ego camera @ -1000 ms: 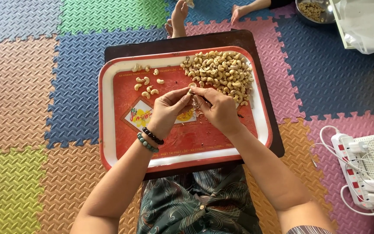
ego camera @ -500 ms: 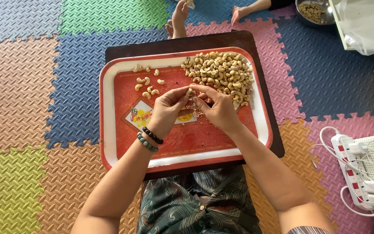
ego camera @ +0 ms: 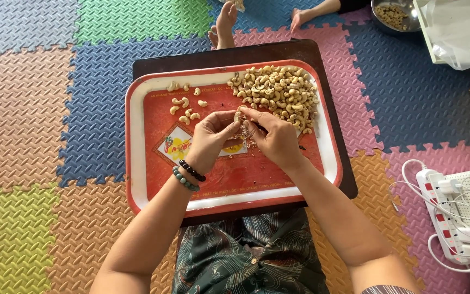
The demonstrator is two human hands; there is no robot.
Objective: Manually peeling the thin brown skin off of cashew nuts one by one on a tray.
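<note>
Left hand point(ego camera: 209, 137), right hand point(ego camera: 274, 139): fingers pinch one cashew point(ego camera: 239, 116) between them; light, brittle, likely best gripped at ends; pile point(ego camera: 276, 91) just beyond.

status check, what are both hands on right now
Left hand and right hand pinch one cashew over the red tray. Cashew pile just beyond. Nothing blocking.

Both forearms are bare, no sleeves showing; the left hand point(ego camera: 211, 137) has two bead bracelets at the wrist, a black one point(ego camera: 192, 170) nearer the hand and a green one point(ego camera: 185, 179) just behind it, touching; the right hand point(ego camera: 276, 140) wears nothing; the lap is covered in dark green cloth point(ego camera: 251, 258) with a pale swirling pattern.
</note>
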